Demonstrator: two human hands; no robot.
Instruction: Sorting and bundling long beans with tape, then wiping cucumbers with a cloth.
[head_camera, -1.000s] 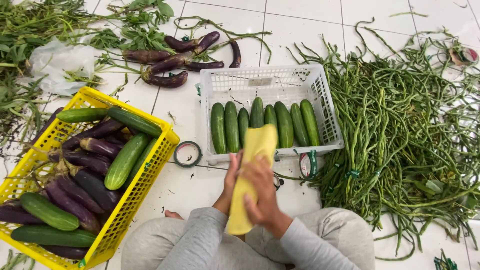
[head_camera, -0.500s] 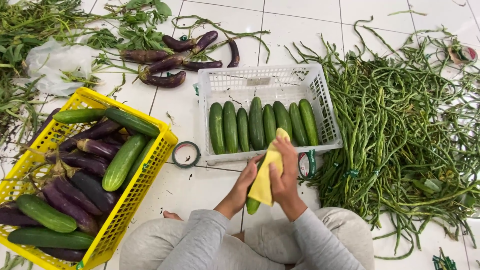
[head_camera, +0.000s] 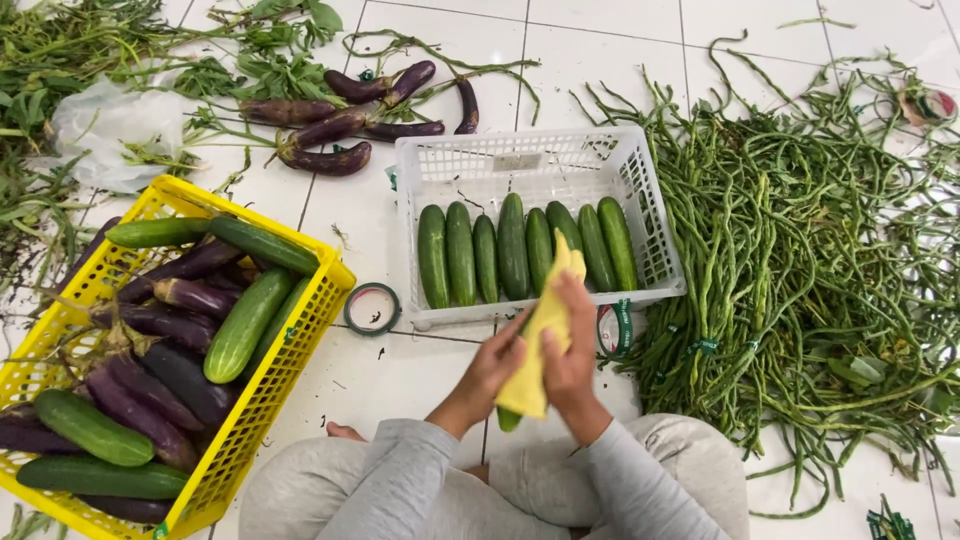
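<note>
1. Both hands meet at lower centre of the frame: left hand (head_camera: 492, 368) and right hand (head_camera: 570, 352) grasp a yellow cloth (head_camera: 541, 335) wrapped around a cucumber (head_camera: 509, 419).
2. Seven cucumbers already lie side by side in the white crate (head_camera: 640, 190); more wait with eggplants in the yellow basket (head_camera: 300, 330), lower left.
3. Only the held cucumber's glossy dark-green tip shows.
</note>
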